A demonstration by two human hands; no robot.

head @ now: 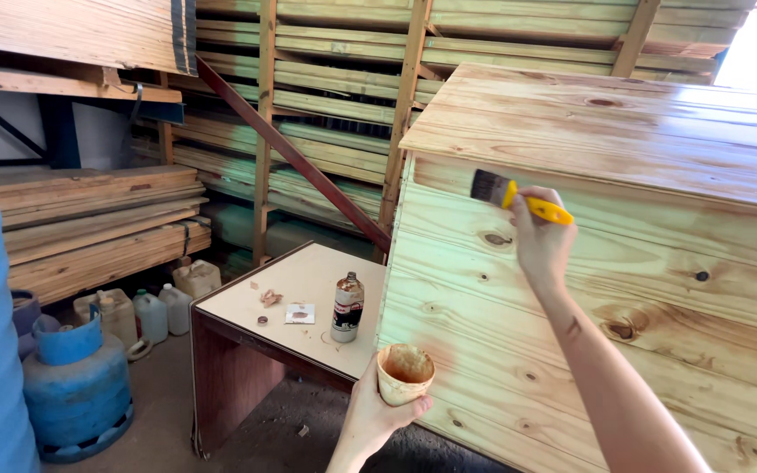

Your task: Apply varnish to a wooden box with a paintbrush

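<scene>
My right hand (542, 241) grips a paintbrush (516, 198) with a yellow handle and dark bristles, held against the upper side panel of a large pine box (641, 289). The box's top (624, 123) looks darker and glossy, while the side boards are paler. My left hand (377, 416) holds a small stained cup (405, 372) of brownish liquid low in front of the box's near corner.
A small low table (308, 298) left of the box carries a dark bottle (347, 307), a paper scrap and bits. Plastic jugs (152, 314) and a blue gas cylinder (76, 385) stand on the floor at left. Stacked planks (89, 219) and timber racks fill the back.
</scene>
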